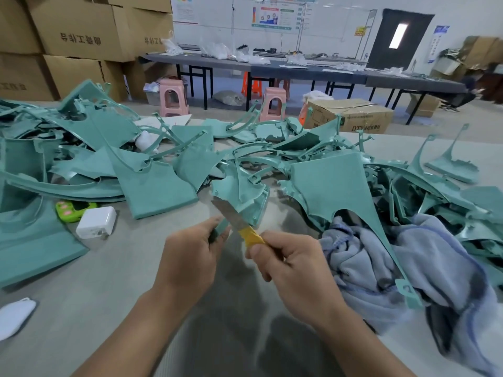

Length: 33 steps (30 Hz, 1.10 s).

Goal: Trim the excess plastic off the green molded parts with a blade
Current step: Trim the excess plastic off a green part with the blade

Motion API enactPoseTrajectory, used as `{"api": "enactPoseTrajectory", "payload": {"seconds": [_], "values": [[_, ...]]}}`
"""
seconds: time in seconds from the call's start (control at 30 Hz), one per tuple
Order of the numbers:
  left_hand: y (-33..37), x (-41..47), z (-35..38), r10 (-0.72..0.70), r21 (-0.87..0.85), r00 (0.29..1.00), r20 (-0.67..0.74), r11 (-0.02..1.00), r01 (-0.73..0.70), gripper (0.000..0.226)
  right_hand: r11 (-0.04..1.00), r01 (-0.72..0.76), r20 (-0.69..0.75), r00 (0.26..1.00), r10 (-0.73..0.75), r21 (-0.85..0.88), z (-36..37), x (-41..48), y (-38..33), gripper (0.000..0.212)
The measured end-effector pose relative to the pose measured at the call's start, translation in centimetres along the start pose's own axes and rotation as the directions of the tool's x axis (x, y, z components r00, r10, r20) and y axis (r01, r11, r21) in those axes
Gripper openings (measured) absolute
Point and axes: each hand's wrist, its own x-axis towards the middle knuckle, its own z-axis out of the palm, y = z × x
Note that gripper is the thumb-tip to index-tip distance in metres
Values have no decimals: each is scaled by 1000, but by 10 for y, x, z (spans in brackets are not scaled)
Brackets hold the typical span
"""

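My left hand (pixel 190 248) grips the near end of a green molded part (pixel 239 191) that rises away from me over the table. My right hand (pixel 288 257) holds a blade (pixel 231 216) by its yellow-wrapped handle (pixel 250 235). The grey blade points up and left and lies against the part's near edge just above my left fingers. A wide heap of green molded parts (pixel 152 170) covers the table beyond and to both sides, with a large flat panel (pixel 332 180) to the right.
A white power adapter (pixel 96 222) and a green toy-like object (pixel 71 210) lie left of my hands. A blue-grey cloth (pixel 381 262) is bunched at the right. A white mask (pixel 15 317) sits near the left edge. Cardboard boxes (pixel 79 31), pink stools (pixel 174 96) and long tables (pixel 272 66) stand behind.
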Motion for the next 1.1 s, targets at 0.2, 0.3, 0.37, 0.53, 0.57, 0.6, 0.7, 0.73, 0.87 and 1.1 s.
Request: {"api": "enactPoseTrajectory", "payload": {"seconds": [0.2, 0.3, 0.37, 0.53, 0.57, 0.6, 0.7, 0.73, 0.87, 1.1], "values": [[1, -1, -4, 63, 192, 995, -74, 980, -48, 16, 950, -235, -234, 931, 281, 206, -14, 12, 13, 29], [8, -3, -7, 229, 309, 973, -40, 929, -206, 38, 818, -252, -96, 933, 348, 517, -16, 14, 10, 20], [15, -2, -8, 328, 371, 943, -56, 884, -286, 38, 568, -344, 69, 891, 448, 747, -17, 16, 11, 14], [26, -6, -4, 516, 415, 856, 0, 779, -470, 41, 450, -544, 248, 789, 562, 708, -18, 19, 13, 16], [27, -7, -2, 544, 410, 839, 5, 764, -498, 43, 460, -567, 249, 773, 584, 683, -17, 19, 14, 15], [27, -7, -1, 569, 400, 822, 4, 753, -523, 46, 477, -582, 241, 764, 599, 659, -17, 20, 17, 16], [27, -7, -2, 631, 362, 773, -65, 737, -571, 30, 539, -601, 226, 764, 604, 591, -17, 21, 21, 22], [27, -7, -3, 625, 358, 774, -100, 748, -558, 29, 544, -603, 227, 764, 604, 583, -17, 21, 22, 24], [27, 0, -8, 466, 204, 846, -260, 882, -424, 69, 510, -630, 289, 751, 594, 586, -23, 22, 27, 26], [17, 0, -6, 36, -270, 998, -42, 962, -46, 78, 554, -667, 408, 744, 529, 499, -31, 22, 31, 26]]}}
